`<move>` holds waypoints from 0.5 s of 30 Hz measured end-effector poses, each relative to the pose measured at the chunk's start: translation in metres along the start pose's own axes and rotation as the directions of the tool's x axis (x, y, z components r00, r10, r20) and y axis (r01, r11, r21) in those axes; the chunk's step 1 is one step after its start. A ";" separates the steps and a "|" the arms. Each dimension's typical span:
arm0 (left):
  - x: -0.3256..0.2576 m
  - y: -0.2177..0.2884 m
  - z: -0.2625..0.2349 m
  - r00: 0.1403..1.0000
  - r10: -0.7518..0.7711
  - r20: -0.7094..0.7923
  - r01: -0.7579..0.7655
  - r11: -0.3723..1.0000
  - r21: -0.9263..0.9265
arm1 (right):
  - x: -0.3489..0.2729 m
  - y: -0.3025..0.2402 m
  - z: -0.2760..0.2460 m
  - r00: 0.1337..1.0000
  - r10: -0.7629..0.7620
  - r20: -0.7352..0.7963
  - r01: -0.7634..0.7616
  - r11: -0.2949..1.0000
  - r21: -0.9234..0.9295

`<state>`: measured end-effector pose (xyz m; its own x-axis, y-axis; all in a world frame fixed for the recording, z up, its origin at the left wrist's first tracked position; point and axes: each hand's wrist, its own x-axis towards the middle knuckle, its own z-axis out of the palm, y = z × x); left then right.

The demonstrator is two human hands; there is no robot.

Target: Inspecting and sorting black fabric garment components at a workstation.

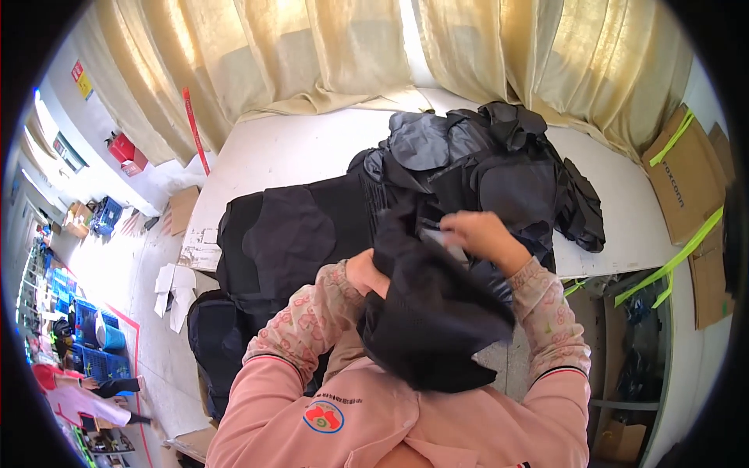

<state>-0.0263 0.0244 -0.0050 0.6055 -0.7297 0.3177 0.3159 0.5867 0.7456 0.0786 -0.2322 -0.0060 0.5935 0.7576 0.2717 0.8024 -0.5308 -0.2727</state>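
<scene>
A bunched black fabric piece (429,312) hangs in front of my chest, its lower end blurred. My left hand (367,272) is closed on its left side, with the fingers partly hidden in the folds. At its upper right, my right hand (485,236) has its fingers curled together beside a pale, blurred strip (447,243). What those fingers pinch, if anything, cannot be made out. Beyond my hands, flat black fabric panels (289,230) lie on the white table (273,148), some draping over its front edge.
A heap of black and dark grey cut pieces (499,168) covers the table's middle right. Cream curtains (328,54) hang along the back. Cardboard (679,183) with yellow-green tape stands at right. Blue crates (101,335) and another person (86,394) are on the far left.
</scene>
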 end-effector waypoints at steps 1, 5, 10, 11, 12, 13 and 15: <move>0.000 0.009 0.002 1.000 0.004 0.005 -0.004 1.000 0.008 | -0.007 0.016 0.005 0.964 0.069 0.256 -0.031 0.988 -0.149; 0.000 0.031 0.010 0.941 0.032 -0.338 0.000 0.996 0.093 | -0.004 -0.031 -0.082 0.790 0.524 -0.318 -0.251 0.750 0.612; 0.027 0.029 0.028 0.913 0.020 -0.408 0.013 0.997 0.077 | 0.010 -0.141 -0.089 0.880 -0.122 -0.459 0.149 0.989 0.024; 0.028 0.027 0.029 0.929 0.030 -0.369 -0.004 0.997 0.071 | 0.013 -0.143 -0.077 0.869 -0.005 -0.494 0.096 0.983 0.158; 0.031 0.026 0.030 0.930 0.032 -0.365 -0.007 0.998 0.070 | 0.013 -0.134 -0.069 0.870 -0.007 -0.493 0.095 0.983 0.154; 0.033 0.025 0.032 0.902 0.070 -0.427 -0.041 0.996 0.077 | 0.013 -0.123 -0.062 0.859 0.043 -0.509 0.060 0.981 0.184; 0.031 0.026 0.029 0.822 0.173 -0.543 -0.105 0.982 0.155 | 0.011 -0.113 -0.059 0.838 0.039 -0.544 0.057 0.986 0.159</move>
<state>-0.0211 0.0068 0.0410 0.9488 -0.3076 0.0724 0.1338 0.5986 0.7898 -0.0016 -0.1863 0.0827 0.5629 0.4079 0.7188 0.8149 -0.4194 -0.4002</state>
